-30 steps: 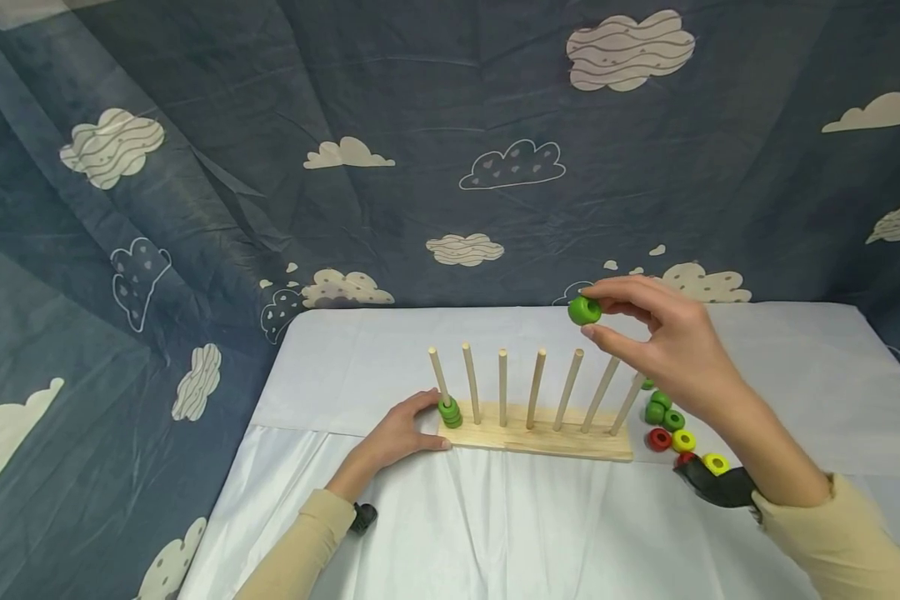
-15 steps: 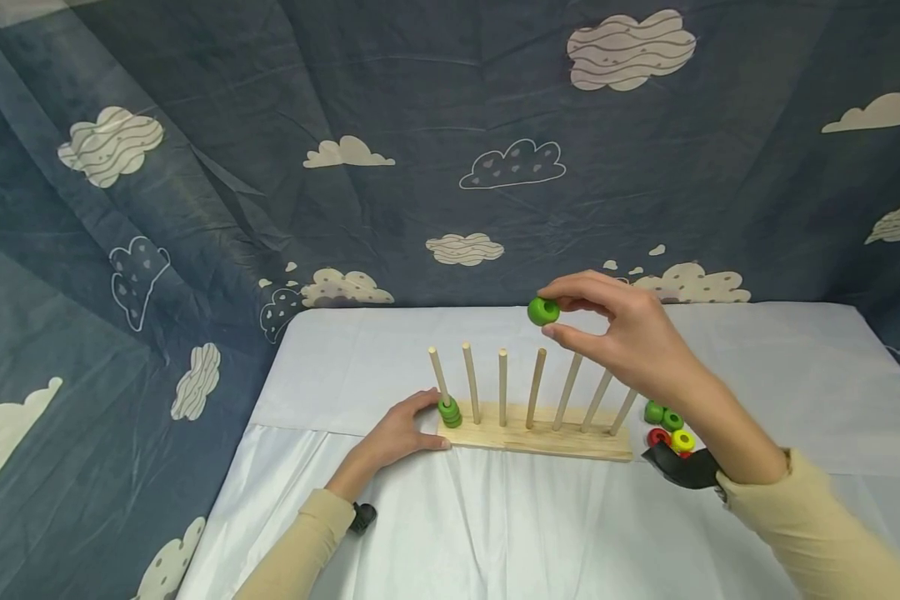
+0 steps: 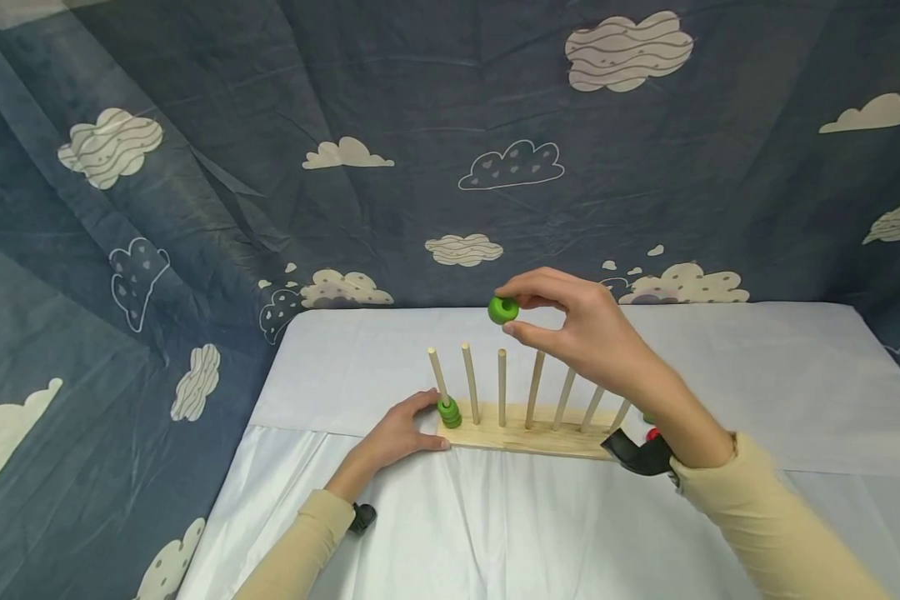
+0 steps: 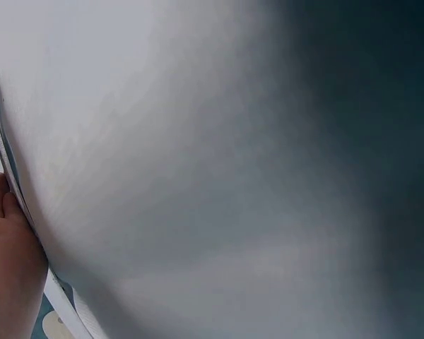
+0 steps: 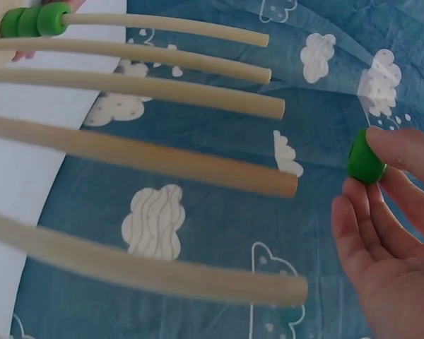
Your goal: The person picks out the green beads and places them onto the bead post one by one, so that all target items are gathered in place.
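Your right hand (image 3: pixel 577 321) has its grip narrow on a green bead (image 3: pixel 503 310), pinched between thumb and fingers. In head view the bead sits over the third peg (image 3: pixel 502 387) from the left, overlapping the tabletop's (image 3: pixel 390 350) far edge. Your left hand (image 3: pixel 405 429) holds the left end of the wooden rack (image 3: pixel 540 432), thumb at its near corner.

In the way: your right forearm and black strap (image 3: pixel 636 454) block the rack's right end; your right hand hides the tops of the right-hand pegs. Slivers of a red bead (image 3: pixel 652 434) and a green one show past your forearm, toward the tabletop's right edge. Cloud-print backdrop (image 3: pixel 420 83) behind.

Right wrist view gives you what head doesn't: held bead well apart from the peg tips, and the green stack (image 5: pixel 34 22) on the leftmost peg counts three. Left wrist view is mostly blurred white, part of your hand at its left edge.

Versus 1.0 s ago: you've carried the bead leftward from the right-hand pegs; yellow beads now covered. Left hand, rack unmoved.
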`<state>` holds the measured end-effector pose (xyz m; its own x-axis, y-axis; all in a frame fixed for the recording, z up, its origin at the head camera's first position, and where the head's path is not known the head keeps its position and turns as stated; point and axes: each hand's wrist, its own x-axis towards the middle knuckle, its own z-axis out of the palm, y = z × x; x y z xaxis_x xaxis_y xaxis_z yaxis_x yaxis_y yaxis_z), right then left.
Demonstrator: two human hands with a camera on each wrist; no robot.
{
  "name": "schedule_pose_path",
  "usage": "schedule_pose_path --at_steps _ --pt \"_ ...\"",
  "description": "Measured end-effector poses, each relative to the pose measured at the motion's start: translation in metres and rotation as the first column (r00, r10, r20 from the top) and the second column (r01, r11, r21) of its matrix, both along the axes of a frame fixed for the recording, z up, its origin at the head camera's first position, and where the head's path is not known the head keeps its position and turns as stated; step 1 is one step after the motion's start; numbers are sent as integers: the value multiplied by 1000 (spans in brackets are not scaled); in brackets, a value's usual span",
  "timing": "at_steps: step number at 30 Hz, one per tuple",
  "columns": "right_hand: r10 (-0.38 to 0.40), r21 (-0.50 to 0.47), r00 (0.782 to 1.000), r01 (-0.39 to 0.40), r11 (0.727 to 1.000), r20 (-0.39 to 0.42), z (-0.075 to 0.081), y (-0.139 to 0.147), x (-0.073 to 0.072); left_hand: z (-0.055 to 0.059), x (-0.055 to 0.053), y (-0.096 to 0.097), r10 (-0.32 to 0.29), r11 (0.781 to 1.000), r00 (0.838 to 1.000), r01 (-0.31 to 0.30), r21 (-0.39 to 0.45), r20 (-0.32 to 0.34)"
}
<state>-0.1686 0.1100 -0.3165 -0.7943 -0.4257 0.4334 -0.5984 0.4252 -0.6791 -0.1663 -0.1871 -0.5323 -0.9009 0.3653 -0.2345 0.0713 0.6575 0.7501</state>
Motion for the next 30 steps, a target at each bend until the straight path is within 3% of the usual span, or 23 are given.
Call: schedule_pose_path --at_steps 7,30 --pt "81 -12 996 -82 997 -41 0 -11 -5 -1 0 1 -6 1000 1000 6 9 -2" --pt "190 60 977 -196 979 92 2 -45 -17 -3 -2 0 -19 1000 1000 19 15 -17"
